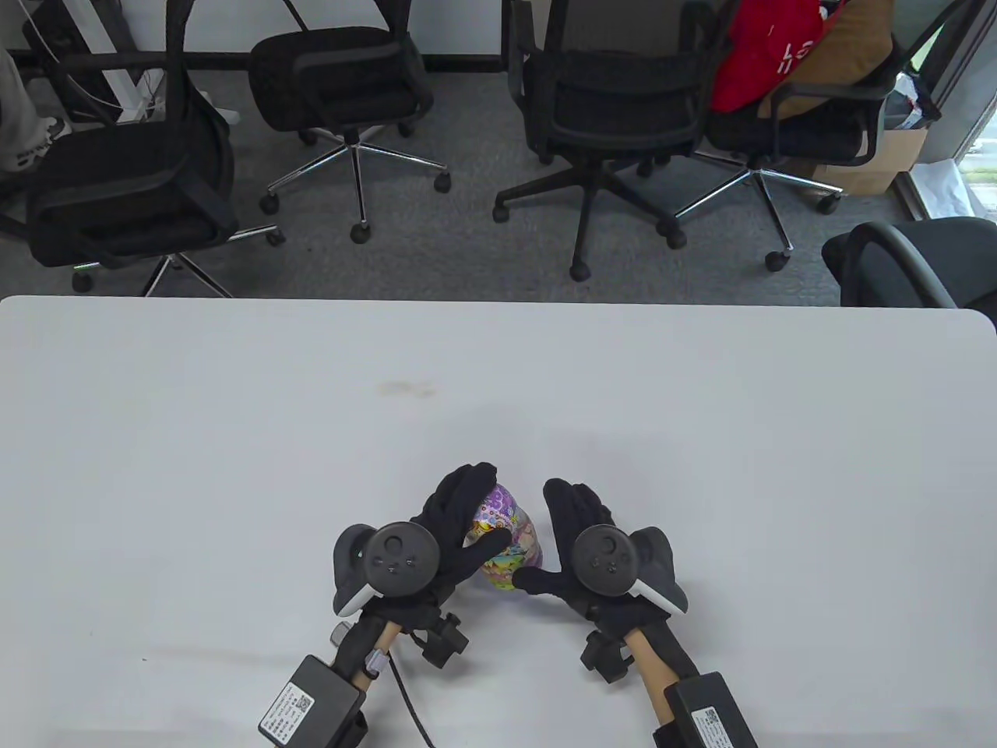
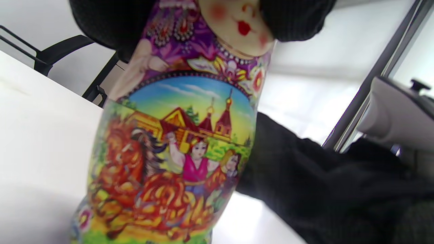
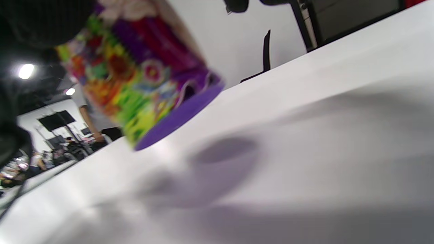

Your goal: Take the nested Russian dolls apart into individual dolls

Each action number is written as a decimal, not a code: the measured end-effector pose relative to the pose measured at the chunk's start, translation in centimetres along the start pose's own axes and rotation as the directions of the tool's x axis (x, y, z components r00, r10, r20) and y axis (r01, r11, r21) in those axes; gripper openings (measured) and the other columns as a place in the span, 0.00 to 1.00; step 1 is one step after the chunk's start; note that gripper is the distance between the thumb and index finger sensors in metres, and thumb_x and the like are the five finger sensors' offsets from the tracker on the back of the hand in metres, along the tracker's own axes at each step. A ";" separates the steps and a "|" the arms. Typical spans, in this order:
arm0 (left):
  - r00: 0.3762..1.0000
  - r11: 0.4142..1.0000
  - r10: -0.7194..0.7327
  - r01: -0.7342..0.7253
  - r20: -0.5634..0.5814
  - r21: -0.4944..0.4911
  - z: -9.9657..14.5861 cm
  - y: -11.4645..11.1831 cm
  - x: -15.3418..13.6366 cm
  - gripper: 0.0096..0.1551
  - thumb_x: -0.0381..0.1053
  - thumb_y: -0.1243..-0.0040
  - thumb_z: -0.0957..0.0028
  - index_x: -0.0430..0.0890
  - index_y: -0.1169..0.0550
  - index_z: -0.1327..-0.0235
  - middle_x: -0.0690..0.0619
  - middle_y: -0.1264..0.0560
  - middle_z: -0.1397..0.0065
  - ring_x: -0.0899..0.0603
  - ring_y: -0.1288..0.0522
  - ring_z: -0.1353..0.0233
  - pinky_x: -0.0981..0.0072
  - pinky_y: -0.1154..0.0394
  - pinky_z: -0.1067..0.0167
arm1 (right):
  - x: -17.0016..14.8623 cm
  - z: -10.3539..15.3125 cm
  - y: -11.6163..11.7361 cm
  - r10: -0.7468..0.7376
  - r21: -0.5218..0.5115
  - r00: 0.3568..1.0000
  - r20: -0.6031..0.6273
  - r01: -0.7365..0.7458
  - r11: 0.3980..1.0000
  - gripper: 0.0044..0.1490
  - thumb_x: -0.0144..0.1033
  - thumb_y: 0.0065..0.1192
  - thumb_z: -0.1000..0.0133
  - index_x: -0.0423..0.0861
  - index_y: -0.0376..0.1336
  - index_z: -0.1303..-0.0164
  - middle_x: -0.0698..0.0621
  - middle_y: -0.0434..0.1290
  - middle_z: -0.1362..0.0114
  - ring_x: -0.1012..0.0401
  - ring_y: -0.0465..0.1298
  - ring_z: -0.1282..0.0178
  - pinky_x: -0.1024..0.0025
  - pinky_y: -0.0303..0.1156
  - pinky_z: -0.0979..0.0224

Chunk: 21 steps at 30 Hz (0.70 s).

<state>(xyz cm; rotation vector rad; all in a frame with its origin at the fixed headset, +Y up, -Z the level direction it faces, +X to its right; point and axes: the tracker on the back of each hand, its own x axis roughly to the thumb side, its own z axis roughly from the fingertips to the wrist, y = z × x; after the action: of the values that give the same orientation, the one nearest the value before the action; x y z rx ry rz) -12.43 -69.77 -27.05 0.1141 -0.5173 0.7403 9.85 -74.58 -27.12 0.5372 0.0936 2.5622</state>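
One painted Russian doll (image 1: 510,545), purple, with a bright horse scene on its belly, is held near the table's front edge. My left hand (image 1: 487,506) grips its upper part, fingers over the head and thumb across the front. The left wrist view shows the doll's face and belly (image 2: 176,152) close up. My right hand (image 1: 541,538) lies against the doll's right side with fingers straight and thumb at the base. In the right wrist view the doll (image 3: 142,78) is tilted, its purple base clear of the table above its shadow.
The white table (image 1: 701,428) stretches away on all sides of the hands. A faint smudge (image 1: 405,387) marks it further back. Several black office chairs (image 1: 615,101) stand on the floor beyond the far edge.
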 end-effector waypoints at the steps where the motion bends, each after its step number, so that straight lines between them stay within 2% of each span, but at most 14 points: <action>1: 1.000 1.000 0.029 -0.029 -0.005 0.006 0.0 0.2 -0.1 0.47 0.61 0.44 0.44 0.45 0.43 0.14 0.31 0.37 0.18 0.29 0.25 0.28 0.40 0.26 0.32 | 0.3 -0.1 0.2 -0.022 -0.014 1.000 0.004 0.022 1.000 0.79 0.65 0.60 0.54 0.33 0.22 0.20 0.32 0.38 0.14 0.34 0.44 0.17 0.36 0.46 0.17; 4: 0.994 0.993 0.113 -0.113 -0.007 0.019 0.1 0.6 -0.3 0.47 0.61 0.44 0.43 0.44 0.43 0.14 0.31 0.37 0.18 0.28 0.24 0.28 0.40 0.26 0.32 | 0.5 -0.4 0.8 -0.086 -0.046 0.996 0.027 0.087 0.995 0.83 0.64 0.63 0.56 0.30 0.19 0.24 0.29 0.37 0.16 0.31 0.49 0.19 0.34 0.52 0.19; 6: 0.986 0.986 0.168 -0.168 -0.009 0.015 0.1 0.4 -0.3 0.47 0.60 0.44 0.43 0.44 0.43 0.14 0.30 0.37 0.17 0.28 0.25 0.28 0.39 0.26 0.32 | 0.6 -0.5 1.3 -0.188 -0.042 0.981 0.038 0.190 0.981 0.84 0.62 0.65 0.56 0.30 0.17 0.25 0.30 0.38 0.16 0.31 0.51 0.19 0.34 0.54 0.20; 7: 0.987 0.987 0.159 -0.159 -0.016 0.023 0.1 0.4 -0.3 0.47 0.60 0.44 0.43 0.44 0.43 0.14 0.30 0.37 0.17 0.27 0.26 0.28 0.39 0.27 0.32 | 0.7 -0.5 1.5 -0.229 -0.067 0.973 0.038 0.232 0.971 0.84 0.60 0.67 0.56 0.29 0.18 0.25 0.30 0.41 0.16 0.32 0.54 0.19 0.35 0.55 0.20; 8: 0.990 0.990 0.140 -0.140 -0.017 0.020 0.1 0.4 -0.3 0.47 0.61 0.45 0.43 0.44 0.43 0.14 0.30 0.37 0.17 0.27 0.25 0.28 0.39 0.26 0.32 | 0.8 -0.4 1.6 -0.240 -0.102 0.970 0.042 0.243 0.965 0.82 0.58 0.68 0.56 0.29 0.23 0.23 0.31 0.49 0.18 0.37 0.61 0.21 0.39 0.61 0.21; 10: 0.989 0.989 0.144 -0.144 -0.032 0.025 0.1 0.3 -0.7 0.47 0.61 0.46 0.43 0.44 0.43 0.13 0.29 0.37 0.18 0.28 0.25 0.29 0.40 0.26 0.32 | 1.5 -0.2 1.7 -0.148 -0.169 0.988 0.044 0.153 0.974 0.80 0.59 0.70 0.57 0.27 0.29 0.21 0.31 0.54 0.21 0.39 0.67 0.25 0.41 0.67 0.25; 12: 0.986 0.986 0.161 -0.159 -0.044 0.041 0.2 0.4 -1.1 0.47 0.61 0.48 0.43 0.43 0.44 0.14 0.29 0.37 0.18 0.28 0.25 0.29 0.40 0.25 0.33 | 2.2 0.0 1.5 -0.038 -0.197 0.999 0.037 0.044 0.979 0.78 0.61 0.69 0.57 0.27 0.33 0.21 0.31 0.56 0.22 0.40 0.68 0.26 0.42 0.70 0.27; 14: 0.984 0.986 0.156 -0.150 -0.082 0.072 0.3 0.5 -1.3 0.47 0.62 0.49 0.42 0.40 0.44 0.14 0.28 0.37 0.20 0.28 0.24 0.31 0.40 0.24 0.35 | 3.2 0.1 1.5 0.149 -0.288 0.989 0.016 -0.138 0.948 0.78 0.59 0.71 0.58 0.28 0.33 0.21 0.31 0.55 0.22 0.39 0.67 0.27 0.40 0.69 0.27; 16: 0.984 0.985 0.148 -0.138 -0.100 0.102 0.4 0.6 -1.5 0.48 0.63 0.51 0.41 0.39 0.44 0.14 0.28 0.37 0.20 0.30 0.23 0.32 0.42 0.24 0.35 | 3.4 0.2 1.4 0.305 -0.310 0.952 -0.001 -0.290 0.905 0.77 0.64 0.68 0.59 0.28 0.36 0.21 0.33 0.57 0.23 0.42 0.70 0.28 0.45 0.73 0.28; 21: 0.977 0.970 0.173 -0.148 -0.123 0.192 0.9 2.4 -2.0 0.47 0.63 0.49 0.41 0.45 0.46 0.13 0.31 0.40 0.17 0.29 0.27 0.28 0.40 0.28 0.32 | 2.2 0.0 1.5 0.168 -0.284 0.986 0.005 -0.159 0.945 0.76 0.61 0.69 0.58 0.29 0.34 0.20 0.32 0.56 0.22 0.40 0.68 0.27 0.42 0.70 0.27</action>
<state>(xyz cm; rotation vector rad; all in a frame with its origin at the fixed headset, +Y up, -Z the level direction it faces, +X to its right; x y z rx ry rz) -15.68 -69.45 -27.47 0.1912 -0.3277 0.9475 7.39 -74.81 -26.04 0.4879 -0.3377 2.6635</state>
